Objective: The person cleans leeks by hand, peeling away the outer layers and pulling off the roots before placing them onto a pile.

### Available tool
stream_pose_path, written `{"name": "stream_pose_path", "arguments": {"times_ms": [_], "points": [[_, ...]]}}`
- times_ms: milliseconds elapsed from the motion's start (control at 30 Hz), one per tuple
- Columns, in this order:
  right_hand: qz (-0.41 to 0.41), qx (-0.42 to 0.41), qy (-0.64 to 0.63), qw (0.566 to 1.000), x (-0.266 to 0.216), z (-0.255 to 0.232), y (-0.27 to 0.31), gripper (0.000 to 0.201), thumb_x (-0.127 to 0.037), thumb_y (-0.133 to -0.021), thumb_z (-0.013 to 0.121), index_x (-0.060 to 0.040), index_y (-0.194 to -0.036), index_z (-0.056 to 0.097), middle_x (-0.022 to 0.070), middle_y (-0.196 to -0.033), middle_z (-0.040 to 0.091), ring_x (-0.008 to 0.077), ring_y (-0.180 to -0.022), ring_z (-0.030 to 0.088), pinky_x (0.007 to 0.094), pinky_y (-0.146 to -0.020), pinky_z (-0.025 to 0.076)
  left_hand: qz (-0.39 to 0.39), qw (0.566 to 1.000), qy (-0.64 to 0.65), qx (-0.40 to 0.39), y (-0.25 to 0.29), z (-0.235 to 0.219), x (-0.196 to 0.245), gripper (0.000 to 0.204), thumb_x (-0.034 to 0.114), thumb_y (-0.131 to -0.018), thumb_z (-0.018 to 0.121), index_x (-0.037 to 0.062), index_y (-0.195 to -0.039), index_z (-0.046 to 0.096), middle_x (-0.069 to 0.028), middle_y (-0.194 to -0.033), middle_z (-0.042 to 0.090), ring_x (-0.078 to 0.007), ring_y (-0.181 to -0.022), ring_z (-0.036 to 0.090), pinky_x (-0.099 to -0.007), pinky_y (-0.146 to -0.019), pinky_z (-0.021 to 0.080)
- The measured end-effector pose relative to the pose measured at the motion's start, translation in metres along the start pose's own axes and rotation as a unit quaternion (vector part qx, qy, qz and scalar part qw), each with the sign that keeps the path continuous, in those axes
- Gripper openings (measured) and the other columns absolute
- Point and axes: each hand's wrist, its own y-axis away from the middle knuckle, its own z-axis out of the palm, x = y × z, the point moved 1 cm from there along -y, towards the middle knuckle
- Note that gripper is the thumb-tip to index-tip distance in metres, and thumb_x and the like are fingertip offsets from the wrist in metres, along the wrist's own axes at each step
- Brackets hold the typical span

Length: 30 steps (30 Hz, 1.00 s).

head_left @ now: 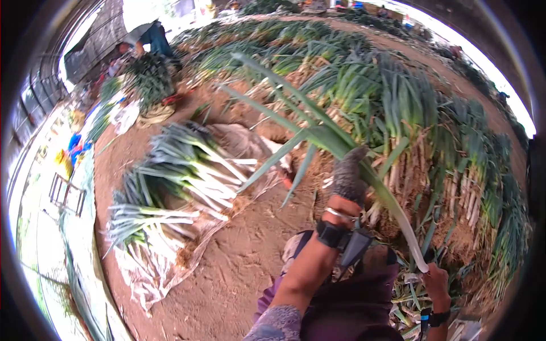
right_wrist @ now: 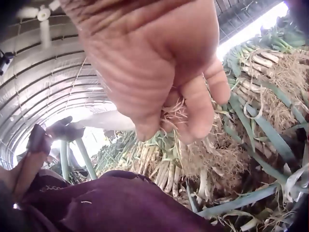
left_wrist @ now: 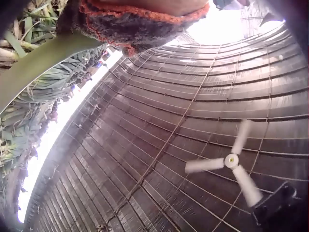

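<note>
My left hand [head_left: 348, 176], in a dark grey knitted glove with an orange cuff, grips a long leek [head_left: 398, 213] where the green leaves meet the stalk. Its leaves spread up and to the left in the head view, and the white stalk slants down to the right. At the root end, my bare right hand [head_left: 437, 281] pinches the leek. In the right wrist view, a tuft of pale roots [right_wrist: 175, 113] shows between the thumb and fingers of that hand. The left wrist view shows the glove [left_wrist: 140, 31] beside the green stalk [left_wrist: 43, 65].
Cleaned leeks [head_left: 187, 165] lie in piles on a pale sheet [head_left: 151, 284] to the left. Untrimmed leeks with dry roots [head_left: 406, 113] are heaped on the right. Stripped leaves [head_left: 406, 307] litter the ground near the right hand. Another person [head_left: 153, 40] bends over a bundle further back.
</note>
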Motion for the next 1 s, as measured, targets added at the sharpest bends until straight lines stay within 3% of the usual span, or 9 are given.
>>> {"name": "stream_pose_path", "arguments": {"times_ms": [33,133,467,500,533,633,733,800,1000], "points": [[-0.020,0.003,-0.008,1.000,0.002,0.002,-0.004,0.019,-0.012,-0.072,0.067,-0.0034,-0.080,0.051,0.0157,-0.064,0.057,0.0362,-0.066,0.058,0.0442,-0.058,0.042,0.087,0.995,-0.056,0.010,-0.003,-0.005,0.007,0.024,0.008,-0.080,0.055,0.0035,-0.104,0.056,-0.0086,-0.087,0.059,-0.0240,-0.078,0.058,-0.0312,-0.065,0.049],[-0.037,0.007,0.013,0.999,-0.020,-0.009,-0.018,0.019,-0.014,-0.072,0.066,-0.0043,-0.079,0.051,0.0146,-0.066,0.056,0.0363,-0.067,0.057,0.0442,-0.059,0.041,-0.201,0.892,0.385,0.125,-0.023,-0.024,0.034,0.035,0.015,-0.080,0.059,0.0022,-0.112,0.055,-0.0125,-0.100,0.060,-0.0268,-0.088,0.059,-0.0354,-0.077,0.049],[-0.188,0.297,0.150,0.924,-0.050,-0.066,-0.062,0.018,-0.006,-0.068,0.060,-0.0091,-0.086,0.059,0.0051,-0.076,0.059,0.0245,-0.071,0.057,0.0374,-0.066,0.044,-0.107,0.887,0.425,0.147,-0.011,-0.235,0.058,0.050,0.036,-0.076,0.065,0.0013,-0.111,0.054,-0.0135,-0.110,0.059,-0.0286,-0.102,0.055,-0.0464,-0.096,0.038],[-0.192,0.299,0.142,0.924,-0.055,-0.067,-0.064,0.017,-0.006,-0.068,0.060,-0.0090,-0.085,0.059,0.0049,-0.076,0.059,0.0241,-0.070,0.057,0.0368,-0.067,0.044,-0.083,0.882,0.424,0.189,-0.006,-0.232,0.066,0.050,0.032,-0.075,0.067,0.0009,-0.112,0.054,-0.0137,-0.110,0.059,-0.0282,-0.101,0.055,-0.0457,-0.095,0.039],[-0.193,0.301,0.143,0.923,-0.057,-0.068,-0.065,0.017,-0.007,-0.068,0.060,-0.0087,-0.085,0.059,0.0049,-0.076,0.059,0.0241,-0.070,0.057,0.0366,-0.067,0.044,-0.067,0.910,0.406,0.053,0.009,-0.222,0.070,0.052,0.032,-0.075,0.066,0.0005,-0.114,0.053,-0.0138,-0.110,0.059,-0.0284,-0.101,0.055,-0.0455,-0.096,0.039],[-0.221,0.330,0.143,0.906,-0.064,-0.070,-0.065,0.010,-0.009,-0.071,0.059,-0.0089,-0.081,0.058,0.0055,-0.073,0.058,0.0243,-0.069,0.056,0.0359,-0.067,0.044,-0.041,0.884,0.429,0.181,0.015,-0.253,0.042,0.054,0.035,-0.076,0.064,0.0009,-0.116,0.052,-0.0155,-0.114,0.057,-0.0296,-0.104,0.054,-0.0465,-0.095,0.039],[-0.183,0.275,0.195,0.924,-0.035,-0.050,-0.057,0.004,-0.011,-0.073,0.058,-0.0096,-0.076,0.055,0.0064,-0.070,0.056,0.0249,-0.070,0.057,0.0380,-0.065,0.042,-0.018,0.896,0.440,0.050,0.018,-0.247,0.024,0.054,0.039,-0.077,0.060,0.0022,-0.116,0.051,-0.0153,-0.118,0.053,-0.0304,-0.109,0.049,-0.0458,-0.099,0.035],[-0.122,0.218,0.231,0.940,-0.027,-0.035,-0.050,0.005,-0.009,-0.074,0.056,-0.0096,-0.071,0.053,0.0090,-0.066,0.055,0.0281,-0.069,0.057,0.0407,-0.063,0.040,-0.056,0.900,0.397,0.170,0.016,-0.223,0.017,0.052,0.037,-0.080,0.058,0.0032,-0.118,0.049,-0.0140,-0.118,0.053,-0.0300,-0.106,0.050,-0.0459,-0.097,0.036],[-0.115,0.083,0.150,0.978,-0.014,0.004,-0.042,0.007,-0.006,-0.069,0.060,-0.0053,-0.073,0.054,0.0136,-0.063,0.055,0.0357,-0.060,0.056,0.0435,-0.053,0.039,-0.055,0.912,0.399,0.071,-0.028,-0.160,0.046,0.051,0.027,-0.077,0.066,0.0023,-0.118,0.049,-0.0103,-0.106,0.057,-0.0261,-0.096,0.055,-0.0411,-0.088,0.045]]}}
